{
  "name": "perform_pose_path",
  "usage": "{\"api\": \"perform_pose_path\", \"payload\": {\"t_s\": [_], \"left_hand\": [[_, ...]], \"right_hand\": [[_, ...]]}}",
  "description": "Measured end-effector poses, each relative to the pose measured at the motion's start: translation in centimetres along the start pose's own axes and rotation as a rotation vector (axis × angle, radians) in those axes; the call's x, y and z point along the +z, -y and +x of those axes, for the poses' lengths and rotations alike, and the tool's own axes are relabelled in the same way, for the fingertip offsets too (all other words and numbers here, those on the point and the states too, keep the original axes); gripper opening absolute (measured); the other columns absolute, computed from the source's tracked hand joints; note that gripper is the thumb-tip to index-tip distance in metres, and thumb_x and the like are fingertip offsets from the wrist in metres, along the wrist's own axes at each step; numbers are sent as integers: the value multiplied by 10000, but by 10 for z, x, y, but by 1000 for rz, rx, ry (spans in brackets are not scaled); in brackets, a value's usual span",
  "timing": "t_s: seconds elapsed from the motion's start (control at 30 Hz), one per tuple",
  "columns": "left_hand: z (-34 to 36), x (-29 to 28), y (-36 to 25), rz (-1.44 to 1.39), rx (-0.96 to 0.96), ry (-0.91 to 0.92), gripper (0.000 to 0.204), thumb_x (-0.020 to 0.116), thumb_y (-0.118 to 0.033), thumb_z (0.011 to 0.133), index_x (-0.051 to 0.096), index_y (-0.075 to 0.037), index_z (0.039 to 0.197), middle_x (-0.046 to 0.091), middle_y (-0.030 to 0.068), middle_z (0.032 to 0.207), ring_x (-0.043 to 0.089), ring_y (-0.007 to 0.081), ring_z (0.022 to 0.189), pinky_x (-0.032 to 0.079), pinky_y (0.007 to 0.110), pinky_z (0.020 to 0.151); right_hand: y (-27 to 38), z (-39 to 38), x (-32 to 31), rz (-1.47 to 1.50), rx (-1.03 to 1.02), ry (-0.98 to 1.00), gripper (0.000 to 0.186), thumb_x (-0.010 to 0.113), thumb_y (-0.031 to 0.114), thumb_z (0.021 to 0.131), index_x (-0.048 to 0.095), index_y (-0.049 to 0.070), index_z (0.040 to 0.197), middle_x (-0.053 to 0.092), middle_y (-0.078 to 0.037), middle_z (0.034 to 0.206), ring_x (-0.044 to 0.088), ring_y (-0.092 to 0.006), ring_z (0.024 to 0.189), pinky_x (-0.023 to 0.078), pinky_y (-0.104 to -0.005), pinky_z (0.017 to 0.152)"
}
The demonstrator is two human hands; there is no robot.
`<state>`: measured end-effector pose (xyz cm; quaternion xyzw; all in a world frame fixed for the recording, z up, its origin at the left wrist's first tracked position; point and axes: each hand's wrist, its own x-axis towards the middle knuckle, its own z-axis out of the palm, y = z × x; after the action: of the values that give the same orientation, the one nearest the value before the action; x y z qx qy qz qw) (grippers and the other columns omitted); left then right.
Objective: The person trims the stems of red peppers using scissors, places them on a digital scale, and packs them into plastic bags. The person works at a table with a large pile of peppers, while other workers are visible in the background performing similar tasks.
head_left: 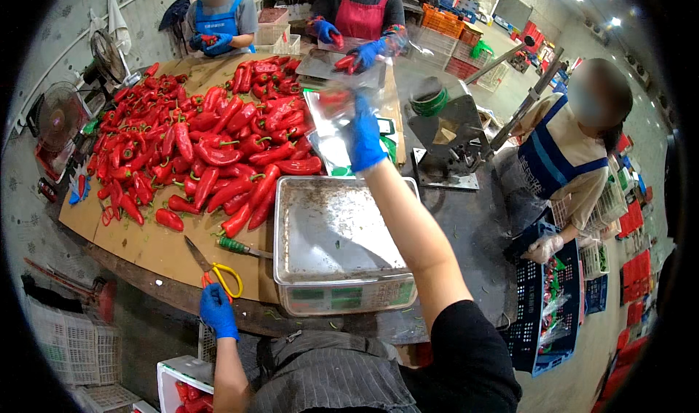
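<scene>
Scissors (pixel 210 269) in left hand (pixel 218 312) near table edge (pixel 149 280), cardboard (pixel 138 247) showing alongside

Hands in view: 2 | left hand (pixel 218 312) — low, curled | right hand (pixel 367 138) — extended forward

Scissors (pixel 209 267), yellow-orange handles, blades pointing away, red peppers (pixel 208 183), heaped on cardboard (pixel 145 249)

We see a dark table (pixel 470 249) with brown cardboard (pixel 138 245) covering its left part. A broad heap of red peppers (pixel 218 147) lies on the cardboard. At the near edge we have a scale (pixel 342 231) with a metal pan, a green-handled tool (pixel 237 246) touching its left side. Behind it lie flat white-and-green packets (pixel 336 171), perhaps bags; the blur leaves us unsure.
</scene>
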<state>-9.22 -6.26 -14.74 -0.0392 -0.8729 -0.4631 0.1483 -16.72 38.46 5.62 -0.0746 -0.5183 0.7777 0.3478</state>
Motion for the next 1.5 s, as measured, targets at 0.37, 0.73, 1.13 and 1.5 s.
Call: {"api": "perform_pose_path", "payload": {"t_s": [0.37, 0.73, 1.13, 1.5], "left_hand": [[-3, 13, 9, -59, 64, -61, 78, 571, -41, 813, 590, -14, 884, 598, 76, 777, 576, 149, 665, 473, 289, 615], [-3, 0, -17, -36, -13, -30, 85, 638, -50, 754, 600, -42, 830, 605, 71, 731, 584, 145, 618, 459, 275, 554], [0, 4, -16, -81, -55, -22, 129, 676, -83, 740, 611, -42, 844, 609, 77, 693, 582, 142, 585, 471, 268, 549], [28, 19, -40, -449, -230, -164, 84, 621, -44, 790, 594, -25, 867, 603, 29, 779, 557, 102, 718, 454, 245, 661]], "right_hand": [[-32, 53, -92, -652, -16, -118, 678, 600, 88, 787, 237, 26, 1357, 348, -175, 1343, 359, -268, 1205, 297, -320, 986], [67, -147, -35, -346, 312, 289, 378, 397, 237, 939, 475, -16, 1209, 579, -134, 1096, 582, -207, 953, 451, -303, 833], [24, -312, 32, 172, 760, 372, 505, 364, 358, 931, 455, -62, 1196, 585, -152, 1032, 574, -224, 880, 453, -345, 813], [15, -330, 27, 105, 828, 378, 466, 448, 312, 910, 455, -52, 1201, 555, -166, 1125, 565, -225, 972, 439, -344, 877]]}}
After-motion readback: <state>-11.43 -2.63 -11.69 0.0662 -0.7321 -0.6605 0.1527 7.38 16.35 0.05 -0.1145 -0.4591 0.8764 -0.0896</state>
